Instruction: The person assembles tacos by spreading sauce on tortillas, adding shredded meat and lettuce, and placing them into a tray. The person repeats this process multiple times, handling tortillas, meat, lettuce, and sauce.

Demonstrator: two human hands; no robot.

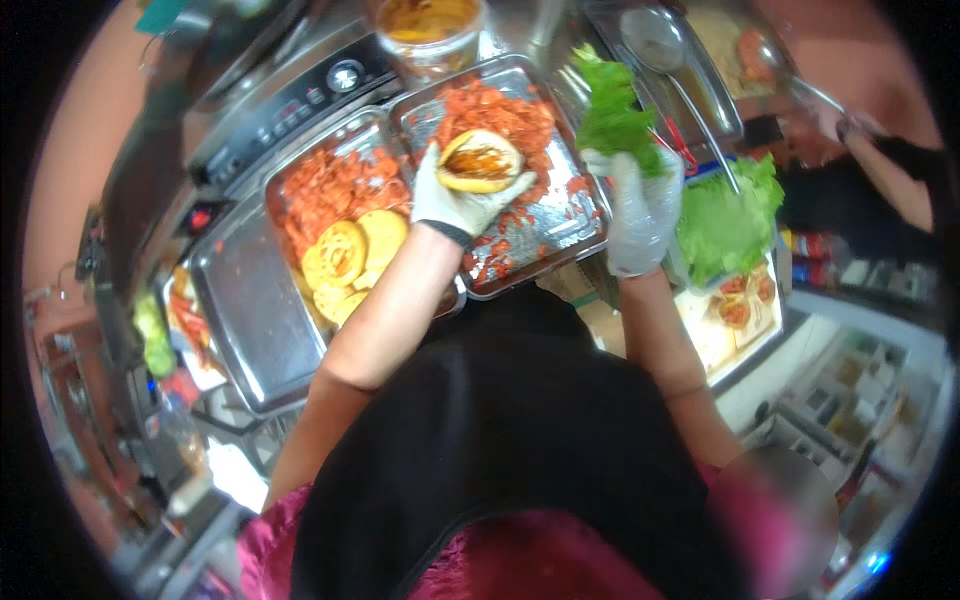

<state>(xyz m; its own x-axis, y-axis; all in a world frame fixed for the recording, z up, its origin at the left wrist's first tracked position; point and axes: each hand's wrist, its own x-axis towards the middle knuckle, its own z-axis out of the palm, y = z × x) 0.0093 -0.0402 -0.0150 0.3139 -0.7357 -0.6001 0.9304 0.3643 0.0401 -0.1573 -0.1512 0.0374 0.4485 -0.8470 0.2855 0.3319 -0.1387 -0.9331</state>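
Observation:
My left hand [452, 203], in a white glove, is closed around a split round bun [483, 184] with brown sauce inside. It holds the bun above a metal tray [565, 225] of chopped red filling [500, 110]. Off to the right, my right hand [643, 215], gloved too, grips a green lettuce leaf [612, 105] by its lower end. More lettuce [728, 220] is piled just right of that hand. Left of the bun, yellow round breads [385, 238] and more red filling [330, 190] lie in a second tray.
Another metal tray [250, 310] sits at the left. Behind the trays are a control panel with a knob [345, 76] and a clear tub [430, 50] of orange-brown food. A ladle [690, 100] leans across a container at the far right. Beyond it, a co-worker's arm [885, 170] reaches in.

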